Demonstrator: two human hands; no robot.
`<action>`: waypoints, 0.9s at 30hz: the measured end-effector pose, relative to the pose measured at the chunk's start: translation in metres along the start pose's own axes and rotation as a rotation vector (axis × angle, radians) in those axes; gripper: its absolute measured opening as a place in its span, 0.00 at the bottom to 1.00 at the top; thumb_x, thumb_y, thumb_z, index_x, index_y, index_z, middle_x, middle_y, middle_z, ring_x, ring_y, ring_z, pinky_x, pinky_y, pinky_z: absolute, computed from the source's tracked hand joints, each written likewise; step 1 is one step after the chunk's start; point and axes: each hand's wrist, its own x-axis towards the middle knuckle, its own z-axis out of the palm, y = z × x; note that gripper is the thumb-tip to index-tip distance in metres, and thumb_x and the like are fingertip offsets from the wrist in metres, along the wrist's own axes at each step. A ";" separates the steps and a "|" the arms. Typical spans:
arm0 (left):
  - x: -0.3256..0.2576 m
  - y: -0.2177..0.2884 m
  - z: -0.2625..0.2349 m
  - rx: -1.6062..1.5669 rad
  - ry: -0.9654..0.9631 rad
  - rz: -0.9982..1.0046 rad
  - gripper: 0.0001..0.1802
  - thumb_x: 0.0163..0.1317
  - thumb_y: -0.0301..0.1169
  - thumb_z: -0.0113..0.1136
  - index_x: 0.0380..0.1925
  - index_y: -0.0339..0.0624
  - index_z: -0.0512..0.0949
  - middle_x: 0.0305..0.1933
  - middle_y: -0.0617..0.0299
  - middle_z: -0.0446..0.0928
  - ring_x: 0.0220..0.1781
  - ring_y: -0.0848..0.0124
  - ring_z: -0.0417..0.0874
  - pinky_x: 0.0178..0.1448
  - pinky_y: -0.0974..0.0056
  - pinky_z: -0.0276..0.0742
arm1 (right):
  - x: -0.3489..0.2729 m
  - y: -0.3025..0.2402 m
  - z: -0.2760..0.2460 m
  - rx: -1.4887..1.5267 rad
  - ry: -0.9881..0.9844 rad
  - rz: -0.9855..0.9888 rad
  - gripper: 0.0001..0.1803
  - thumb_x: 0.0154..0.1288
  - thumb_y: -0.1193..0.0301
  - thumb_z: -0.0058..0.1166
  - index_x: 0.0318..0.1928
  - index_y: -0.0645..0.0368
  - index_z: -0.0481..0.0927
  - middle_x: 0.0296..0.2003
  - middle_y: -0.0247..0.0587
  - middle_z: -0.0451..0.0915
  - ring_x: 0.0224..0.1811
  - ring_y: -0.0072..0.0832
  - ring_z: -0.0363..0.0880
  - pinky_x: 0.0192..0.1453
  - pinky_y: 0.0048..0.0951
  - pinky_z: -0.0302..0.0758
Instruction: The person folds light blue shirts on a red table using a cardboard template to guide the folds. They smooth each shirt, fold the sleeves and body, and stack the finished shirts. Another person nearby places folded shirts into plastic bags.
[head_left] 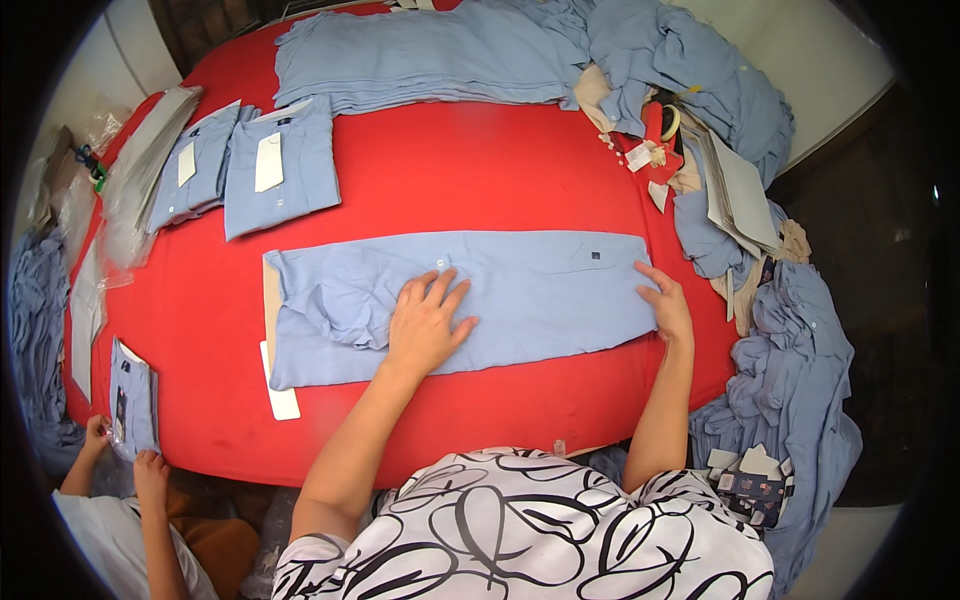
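A light-blue shirt (520, 300) lies across the red table, folded lengthwise into a long strip. Beige card shows along its left end, and a white tag (283, 395) sticks out below that end. On the middle of the shirt, beside a bunched fold and a small button, my left hand (425, 320) rests flat with fingers spread. At the shirt's right end my right hand (668, 303) grips the edge, thumb and forefinger on top of the cloth; its other fingers are mostly hidden. A small dark label (596, 255) shows close to that end.
Folded tagged shirts (283, 170) and clear plastic bags (160, 160) sit at the left. A flat blue garment stack (430, 60) lines the far edge. Loose garments (790, 340), tape (670, 122) and cards (740, 190) crowd the right. At lower left, another person's hands (150, 475) hold a bagged shirt (133, 400).
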 end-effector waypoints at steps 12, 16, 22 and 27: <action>0.000 -0.020 -0.010 -0.211 -0.079 -0.123 0.20 0.58 0.26 0.62 0.51 0.33 0.79 0.63 0.51 0.73 0.63 0.54 0.74 0.64 0.57 0.74 | -0.063 -0.078 0.196 -0.305 -0.473 -0.291 0.24 0.69 0.68 0.54 0.64 0.58 0.71 0.65 0.53 0.70 0.58 0.47 0.77 0.62 0.40 0.73; 0.004 -0.017 -0.014 -0.239 0.076 -0.134 0.15 0.57 0.25 0.63 0.46 0.37 0.80 0.54 0.52 0.77 0.53 0.53 0.78 0.55 0.56 0.76 | -0.045 -0.056 0.153 -0.234 -0.161 -0.133 0.15 0.69 0.73 0.51 0.55 0.60 0.78 0.53 0.50 0.79 0.49 0.43 0.81 0.56 0.36 0.76; 0.003 0.027 -0.027 -0.198 -0.042 -0.031 0.09 0.55 0.26 0.66 0.36 0.41 0.79 0.41 0.56 0.75 0.41 0.57 0.76 0.44 0.55 0.74 | -0.040 -0.007 0.114 -0.277 0.057 -0.132 0.14 0.69 0.70 0.54 0.50 0.66 0.80 0.39 0.38 0.81 0.39 0.24 0.80 0.40 0.26 0.79; -0.029 0.023 -0.005 -0.102 -0.027 0.007 0.11 0.53 0.29 0.69 0.34 0.41 0.79 0.42 0.56 0.74 0.42 0.57 0.75 0.46 0.55 0.73 | -0.039 0.003 0.132 -0.524 0.156 -0.166 0.20 0.62 0.60 0.63 0.43 0.65 0.80 0.33 0.37 0.79 0.32 0.23 0.76 0.35 0.28 0.74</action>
